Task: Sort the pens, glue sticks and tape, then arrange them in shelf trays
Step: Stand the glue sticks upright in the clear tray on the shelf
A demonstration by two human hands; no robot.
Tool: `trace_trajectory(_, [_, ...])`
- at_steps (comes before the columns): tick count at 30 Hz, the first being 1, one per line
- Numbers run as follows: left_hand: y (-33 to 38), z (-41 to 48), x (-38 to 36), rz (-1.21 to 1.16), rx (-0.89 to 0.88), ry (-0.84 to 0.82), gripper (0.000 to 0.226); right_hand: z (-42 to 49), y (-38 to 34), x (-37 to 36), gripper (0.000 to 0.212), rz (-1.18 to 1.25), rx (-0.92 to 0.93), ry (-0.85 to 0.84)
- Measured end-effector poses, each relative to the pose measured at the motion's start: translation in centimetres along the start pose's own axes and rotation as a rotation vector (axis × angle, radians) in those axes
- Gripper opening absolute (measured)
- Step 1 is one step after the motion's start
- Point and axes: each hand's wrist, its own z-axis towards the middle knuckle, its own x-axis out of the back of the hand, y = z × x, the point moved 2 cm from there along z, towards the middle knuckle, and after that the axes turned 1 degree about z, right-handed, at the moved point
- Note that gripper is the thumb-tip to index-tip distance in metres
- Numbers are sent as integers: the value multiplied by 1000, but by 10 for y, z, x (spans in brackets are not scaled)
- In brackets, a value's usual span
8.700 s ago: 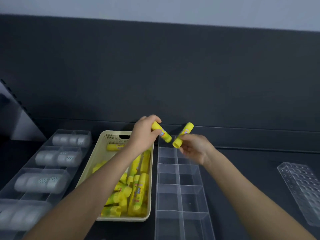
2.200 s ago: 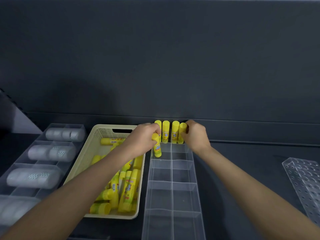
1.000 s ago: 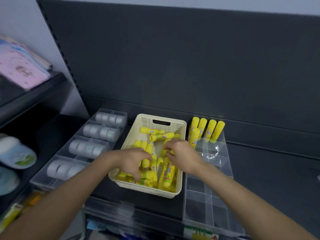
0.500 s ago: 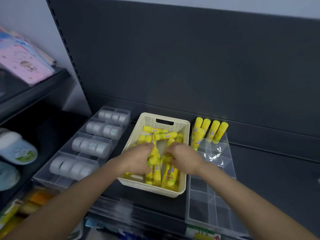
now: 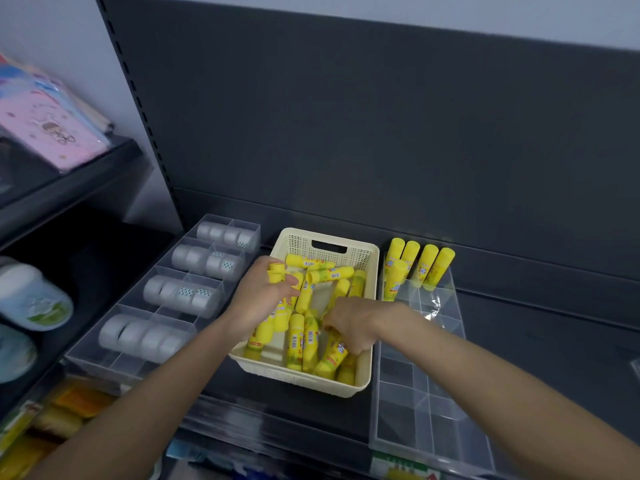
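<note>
Step in hand: pulling glue sticks point(image 5: 277, 273) out of the cream basket point(image 5: 327, 233) for the divided clear tray point(image 5: 415, 403) just right of it. Left hand point(image 5: 265, 297) was curled round a couple of them, caps poking up past the thumb, over the basket's left side. Right hand point(image 5: 353, 323) was knuckles-up w/ fingers dug down into the loose pile point(image 5: 304, 341); couldn't tell if it had one pinched or was just raking. Five standing sticks point(image 5: 420, 263) were upright in the tray's rearmost section. Tape rolls point(image 5: 180, 294) sat sorted in their own tray point(image 5: 117, 362) at left; no pens in view. Next, prob.: right hand needs a firm grab, then both carry over the basket wall & stand sticks cap-up beside that row w/o knocking it
</note>
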Motion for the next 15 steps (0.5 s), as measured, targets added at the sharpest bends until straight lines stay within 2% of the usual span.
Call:
trace_trajectory(3, [-1,-2,3,2,-3,28,36,5,0,-3,36,35,-4,42])
trace_trajectory(8, [2,-6,8,-10,-20,39,36,2,6,0,30,209,9,215])
trace_trajectory(12, [5,-9,10,-90,-12,53,36,-21,15,13,30,562,34,385])
trace_trajectory(15, [8,-10,8,-134,-20,51,40,-36,24,13,26,931,-21,491])
